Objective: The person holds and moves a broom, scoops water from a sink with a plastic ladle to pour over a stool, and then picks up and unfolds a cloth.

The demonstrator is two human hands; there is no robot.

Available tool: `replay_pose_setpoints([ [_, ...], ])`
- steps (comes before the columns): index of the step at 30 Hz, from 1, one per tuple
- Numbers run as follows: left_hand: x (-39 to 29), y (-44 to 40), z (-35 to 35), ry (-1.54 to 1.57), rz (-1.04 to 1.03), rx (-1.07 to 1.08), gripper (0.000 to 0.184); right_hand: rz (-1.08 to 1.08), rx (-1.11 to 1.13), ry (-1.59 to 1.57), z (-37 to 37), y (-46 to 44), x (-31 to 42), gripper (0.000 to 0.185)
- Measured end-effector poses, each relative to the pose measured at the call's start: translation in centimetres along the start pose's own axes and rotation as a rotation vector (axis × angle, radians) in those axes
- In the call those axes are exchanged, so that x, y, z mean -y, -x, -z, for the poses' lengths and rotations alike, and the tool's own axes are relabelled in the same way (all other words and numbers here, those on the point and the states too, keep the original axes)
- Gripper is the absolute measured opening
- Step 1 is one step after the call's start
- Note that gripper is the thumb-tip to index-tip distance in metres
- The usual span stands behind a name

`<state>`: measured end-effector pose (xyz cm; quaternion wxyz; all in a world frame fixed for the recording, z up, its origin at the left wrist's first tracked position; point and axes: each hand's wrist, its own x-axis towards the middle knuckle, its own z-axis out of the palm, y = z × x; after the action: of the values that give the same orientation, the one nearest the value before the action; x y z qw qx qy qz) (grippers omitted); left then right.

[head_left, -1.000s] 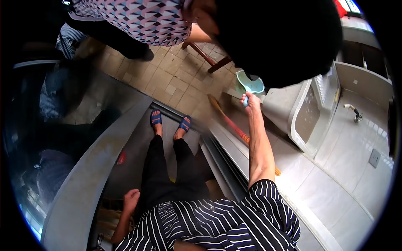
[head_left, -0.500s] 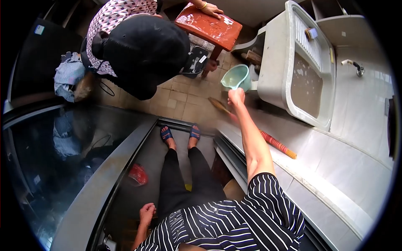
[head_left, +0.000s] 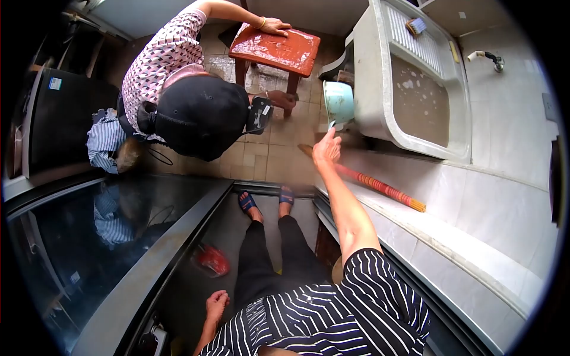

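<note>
Just beside the speckled grey basin, the person's right hand holds a pale green dipper, its grip clamped on the handle, most of which the fingers cover. The dipper's smooth, rounded wall carries brownish smudges; which way its mouth faces is hard to make out. Murky water fills the basin's trough below a ridged washboard slope, where a bristled brush lies. The left hand hangs near the thigh, fingers curled; whether they enclose anything cannot be told. A broom, its handle banded red and yellow, slants near the right forearm, partly hidden by it. Beyond, a co-worker's hand rests on a glossy, wet red stool. A black cap hides much of that person, and a red object on the dark floor is too blurred to identify.
</note>
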<state>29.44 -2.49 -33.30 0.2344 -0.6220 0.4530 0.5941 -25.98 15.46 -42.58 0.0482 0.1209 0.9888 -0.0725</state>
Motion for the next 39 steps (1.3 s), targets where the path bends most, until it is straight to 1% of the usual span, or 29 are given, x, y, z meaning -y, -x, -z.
replay_pose_setpoints([
  [2,-0.4,0.0,0.2,-0.017,-0.018,0.006,0.022,0.065,-0.001,0.002,0.7,1.6,-1.2,0.039],
  [3,-0.7,-0.1,0.1,-0.028,-0.029,0.012,0.022,0.092,-0.004,0.001,1.0,2.2,-1.8,0.047],
  [5,-0.5,-0.7,0.3,-0.056,-0.055,0.011,0.022,0.168,-0.084,0.024,0.7,3.3,-3.2,0.052],
  [7,-0.1,-1.4,0.4,-0.074,-0.075,0.019,0.021,0.244,-0.103,0.03,1.9,4.6,-4.1,0.055],
  [8,-0.2,-1.6,0.6,-0.076,-0.079,0.026,0.021,0.291,-0.149,0.01,2.5,5.2,-4.2,0.055],
  [10,-0.4,-2.2,0.4,-0.09,-0.076,0.033,0.021,0.341,-0.22,-0.008,4.5,5.8,-4.5,0.051],
  [12,-1.2,-2.1,0.7,-0.144,-0.118,0.035,0.021,0.386,-0.295,-0.045,6.6,7.0,-4.3,0.05],
  [14,-2.3,-1.6,0.6,-0.226,-0.163,0.021,0.02,0.374,-0.367,-0.129,9.1,7.8,-3.9,0.051],
  [15,-2.3,-1.6,0.7,-0.179,-0.138,0.019,0.02,0.372,-0.406,-0.172,10.7,7.9,-3.5,0.052],
  [17,-1.8,-3.1,0.6,-0.182,-0.2,0.01,0.019,0.33,-0.508,-0.22,13.0,6.6,-3.5,0.05],
  [19,-1.3,-4.0,1.4,-0.083,-0.172,0.077,0.019,0.287,-0.604,-0.253,16.0,5.2,-3.2,0.049],
  [21,-1.2,-3.4,1.5,-0.156,-0.364,0.047,0.021,0.126,-0.558,-0.313,19.5,3.1,-3.0,0.047],
  [23,-1.1,-3.9,1.3,-0.267,-0.319,-0.022,0.022,-0.028,-0.485,-0.273,21.2,-0.2,-4.2,0.042],
  [24,-1.1,-4.7,0.9,-0.253,-0.296,0.0,0.022,-0.058,-0.493,-0.245,21.2,-3.1,-5.6,0.041],
  [25,-0.4,-5.5,1.3,-0.218,-0.325,0.018,0.021,-0.109,-0.5,-0.237,21.7,-4.9,-6.6,0.037],
  [26,0.3,-6.1,1.7,-0.182,-0.352,0.036,0.021,-0.211,-0.469,-0.202,22.3,-6.6,-7.2,0.032],
  [27,0.9,-6.4,1.6,-0.145,-0.376,0.054,0.021,-0.311,-0.405,-0.177,23.4,-8.1,-7.7,0.026],
  [28,1.5,-6.8,1.5,-0.138,-0.392,0.026,0.018,-0.336,-0.391,-0.151,23.8,-9.2,-8.5,0.024],
  [31,1.5,-6.9,0.9,-0.155,-0.391,-0.007,0.018,-0.488,-0.216,-0.162,24.2,-12.3,-10.3,0.022],
  [34,1.0,-7.1,0.2,-0.167,-0.395,-0.015,0.018,-0.34,-0.021,-0.054,24.0,-13.3,-11.5,0.022],
  [37,1.5,-7.0,0.2,-0.189,-0.403,-0.026,0.017,-0.242,0.111,-0.052,24.6,-13.2,-10.6,0.028],
  [38,1.6,-7.0,0.2,-0.192,-0.405,-0.025,0.017,-0.255,0.197,-0.167,23.6,-14.3,-11.2,0.023],
  [39,1.8,-7.0,0.2,-0.2,-0.407,-0.025,0.017,-0.368,0.224,-0.419,23.3,-14.6,-11.0,0.018],
])
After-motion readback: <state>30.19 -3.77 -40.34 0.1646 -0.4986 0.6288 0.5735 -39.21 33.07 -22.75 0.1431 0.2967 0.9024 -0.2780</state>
